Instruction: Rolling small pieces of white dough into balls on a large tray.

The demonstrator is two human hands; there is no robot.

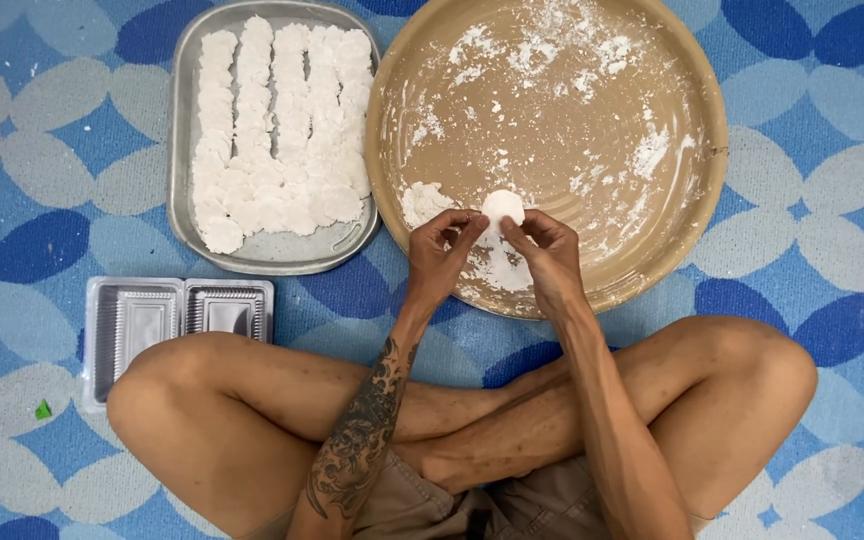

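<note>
Sitting cross-legged on the blue patterned floor mat [812, 230], the person stretches both forearms toward 12 o'clock over the round tan tray [714, 150]. Left hand [440, 255] and right hand [550, 262] pinch one white dough disc [502, 207] between fingertips, each grip closed on it, above the tray's near rim.
</note>
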